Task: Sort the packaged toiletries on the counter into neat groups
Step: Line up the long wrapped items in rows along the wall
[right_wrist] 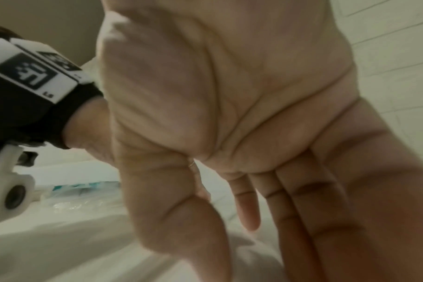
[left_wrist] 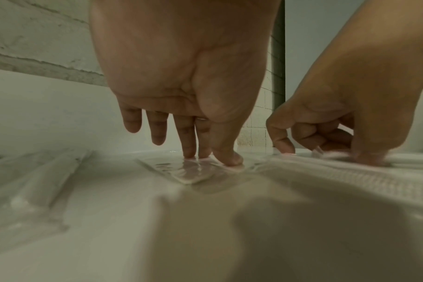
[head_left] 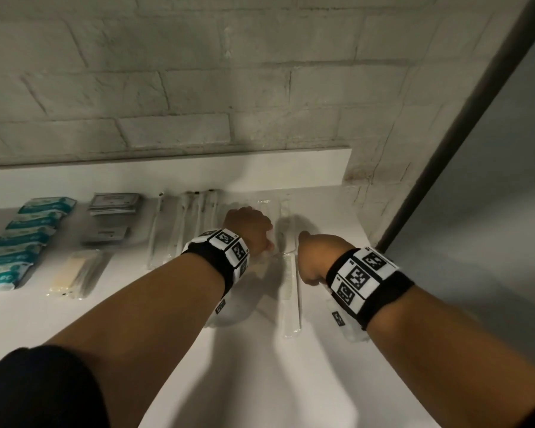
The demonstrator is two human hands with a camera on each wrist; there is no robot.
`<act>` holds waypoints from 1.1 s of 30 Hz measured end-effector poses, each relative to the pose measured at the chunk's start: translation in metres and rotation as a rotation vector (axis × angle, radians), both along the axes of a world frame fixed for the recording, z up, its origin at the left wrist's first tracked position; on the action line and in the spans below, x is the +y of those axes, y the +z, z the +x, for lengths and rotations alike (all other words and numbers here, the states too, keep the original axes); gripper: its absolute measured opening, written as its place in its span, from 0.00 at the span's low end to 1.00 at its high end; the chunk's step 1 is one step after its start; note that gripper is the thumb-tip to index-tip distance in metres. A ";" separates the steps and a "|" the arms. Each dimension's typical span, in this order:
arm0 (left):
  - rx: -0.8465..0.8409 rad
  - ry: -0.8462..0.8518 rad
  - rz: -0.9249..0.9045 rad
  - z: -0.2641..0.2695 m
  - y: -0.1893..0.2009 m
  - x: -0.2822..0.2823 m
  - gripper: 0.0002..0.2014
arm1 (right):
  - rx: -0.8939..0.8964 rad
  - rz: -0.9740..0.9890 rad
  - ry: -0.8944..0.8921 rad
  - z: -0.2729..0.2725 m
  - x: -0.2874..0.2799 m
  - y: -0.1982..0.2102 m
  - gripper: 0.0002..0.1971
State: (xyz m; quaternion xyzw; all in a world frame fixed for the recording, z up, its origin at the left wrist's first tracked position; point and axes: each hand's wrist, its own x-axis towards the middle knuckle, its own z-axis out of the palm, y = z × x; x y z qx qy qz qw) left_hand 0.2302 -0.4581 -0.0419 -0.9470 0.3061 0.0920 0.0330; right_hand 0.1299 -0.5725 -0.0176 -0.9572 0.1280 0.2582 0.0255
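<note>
On the white counter (head_left: 260, 366), a white comb in a clear wrapper (head_left: 291, 291) lies lengthwise at the centre. My right hand (head_left: 314, 257) is at its far end. In the left wrist view, the right hand (left_wrist: 326, 150) has curled fingers and a thumb pinching the comb's wrapper (left_wrist: 350, 175). My left hand (head_left: 249, 230) is just left of the comb. Its straight fingers (left_wrist: 190, 148) and thumb press down on a flat clear packet (left_wrist: 188, 173). The right wrist view is blurred and shows mostly my right palm and fingers (right_wrist: 266, 219).
Sorted rows lie to the left: teal packets (head_left: 28, 230), grey sachets (head_left: 115, 205), wrapped toothbrushes (head_left: 183, 223) and yellowish packets (head_left: 74, 273). A white ledge (head_left: 198, 174) and a brick wall back the counter. A dark frame (head_left: 445, 149) bounds it on the right.
</note>
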 end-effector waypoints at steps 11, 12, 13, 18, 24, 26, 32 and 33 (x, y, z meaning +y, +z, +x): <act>0.028 0.004 0.029 0.001 -0.001 0.000 0.28 | -0.266 -0.096 0.168 0.020 -0.023 0.035 0.16; 0.026 0.004 0.028 0.001 -0.001 0.000 0.28 | -0.391 -0.085 0.164 0.021 -0.026 0.039 0.16; 0.025 0.004 0.026 0.001 -0.001 0.000 0.28 | -0.534 -0.062 0.165 0.022 -0.030 0.041 0.15; 0.039 0.011 -0.002 0.001 -0.003 0.000 0.28 | -0.806 -0.002 0.286 0.014 -0.046 0.020 0.09; -0.029 -0.054 -0.188 -0.001 -0.007 -0.010 0.25 | -0.419 0.062 0.209 -0.004 -0.059 -0.001 0.05; -0.015 -0.104 -0.131 -0.004 -0.008 -0.018 0.27 | -0.424 0.110 0.098 0.004 -0.063 -0.005 0.13; 0.017 -0.100 -0.031 -0.006 -0.009 -0.035 0.30 | -0.197 0.040 0.182 0.010 -0.068 -0.006 0.21; 0.015 -0.094 -0.033 -0.006 -0.008 -0.036 0.30 | -0.199 0.046 0.189 0.009 -0.068 -0.004 0.21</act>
